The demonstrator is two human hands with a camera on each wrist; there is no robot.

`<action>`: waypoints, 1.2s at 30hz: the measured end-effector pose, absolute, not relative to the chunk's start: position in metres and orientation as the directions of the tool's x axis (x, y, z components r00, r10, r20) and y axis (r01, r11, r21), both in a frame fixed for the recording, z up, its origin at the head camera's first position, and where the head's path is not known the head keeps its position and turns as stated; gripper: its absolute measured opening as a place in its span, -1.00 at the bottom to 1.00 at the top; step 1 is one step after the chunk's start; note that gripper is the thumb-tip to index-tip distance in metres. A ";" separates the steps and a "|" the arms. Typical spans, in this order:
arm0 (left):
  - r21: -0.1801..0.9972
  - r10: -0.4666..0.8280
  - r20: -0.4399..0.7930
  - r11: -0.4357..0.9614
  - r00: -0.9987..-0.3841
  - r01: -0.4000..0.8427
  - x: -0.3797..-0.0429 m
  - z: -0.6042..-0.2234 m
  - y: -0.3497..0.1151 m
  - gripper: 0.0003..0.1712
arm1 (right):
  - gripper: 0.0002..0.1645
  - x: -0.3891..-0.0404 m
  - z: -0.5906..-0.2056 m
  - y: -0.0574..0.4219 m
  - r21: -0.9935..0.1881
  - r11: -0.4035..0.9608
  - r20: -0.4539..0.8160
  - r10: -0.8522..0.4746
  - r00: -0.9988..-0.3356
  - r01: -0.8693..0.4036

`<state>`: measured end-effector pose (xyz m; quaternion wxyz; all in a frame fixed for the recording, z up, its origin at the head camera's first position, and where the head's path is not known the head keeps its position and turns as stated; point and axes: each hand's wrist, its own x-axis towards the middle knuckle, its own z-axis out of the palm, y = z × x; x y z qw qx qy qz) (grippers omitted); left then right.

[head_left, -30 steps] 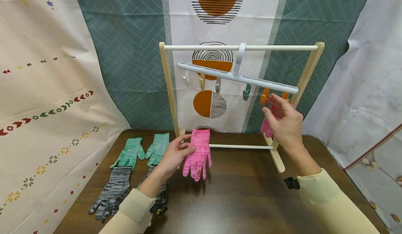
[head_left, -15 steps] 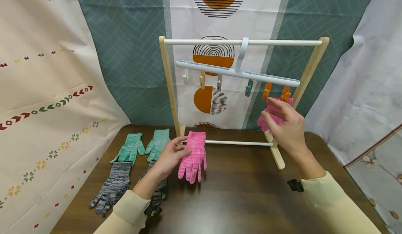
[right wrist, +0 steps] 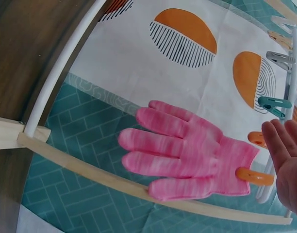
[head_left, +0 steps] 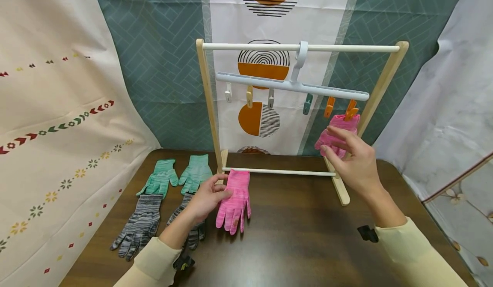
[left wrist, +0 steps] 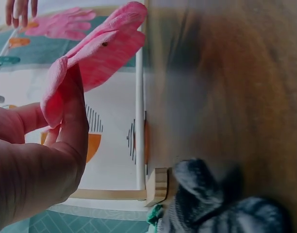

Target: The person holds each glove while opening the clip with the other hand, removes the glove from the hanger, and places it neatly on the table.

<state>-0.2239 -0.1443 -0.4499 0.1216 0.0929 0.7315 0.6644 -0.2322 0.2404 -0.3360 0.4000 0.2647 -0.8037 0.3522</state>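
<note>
My left hand (head_left: 208, 199) pinches a pink glove (head_left: 236, 199) between thumb and fingers; its fingers hang down above the table. In the left wrist view, the thumb and fingers hold the folded glove (left wrist: 107, 48) at its edge. A second pink glove (head_left: 345, 123) hangs from an orange clip (head_left: 351, 111) at the right end of a pale blue hanger (head_left: 265, 82). My right hand (head_left: 356, 160) is in front of this glove, fingers parted. The right wrist view shows the right hand (right wrist: 290, 167) holding nothing, apart from the hanging glove (right wrist: 197, 155) clipped at its cuff.
The hanger hooks over the white top rod (head_left: 250, 46) of a wooden rack. White, beige, grey, teal (head_left: 307, 104) and orange (head_left: 329, 107) clips hang along it. Two green gloves (head_left: 196, 171) and two grey gloves (head_left: 140, 222) lie on the table (head_left: 292, 235) at left.
My left hand has drawn the pink glove slightly left and down. My right hand has come away from the clip, so more of the hanging glove shows. The head view has shifted a little.
</note>
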 end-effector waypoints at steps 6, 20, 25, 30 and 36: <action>0.992 0.330 -0.095 0.106 -0.939 -0.063 -0.217 -0.459 -0.145 -0.46 | -0.26 -0.229 -0.342 0.244 -0.349 0.596 0.826 -0.169 -0.538 -0.723; 0.970 0.273 -0.157 0.221 -0.949 -0.097 -0.209 -0.475 -0.147 -0.48 | -0.26 -0.206 -0.338 0.240 -0.358 0.609 0.820 -0.157 -0.550 -0.708; 0.949 0.236 -0.138 0.311 -0.962 -0.060 -0.207 -0.478 -0.148 -0.50 | -0.26 -0.200 -0.337 0.243 -0.361 0.607 0.825 -0.147 -0.546 -0.708; 0.930 0.231 -0.121 0.366 -0.966 -0.029 -0.207 -0.481 -0.149 -0.49 | -0.27 -0.199 -0.340 0.248 -0.353 0.611 0.832 -0.143 -0.537 -0.709; 0.899 0.198 -0.132 0.437 -0.971 -0.033 -0.205 -0.480 -0.149 -0.45 | -0.27 -0.197 -0.343 0.251 -0.343 0.615 0.842 -0.133 -0.523 -0.710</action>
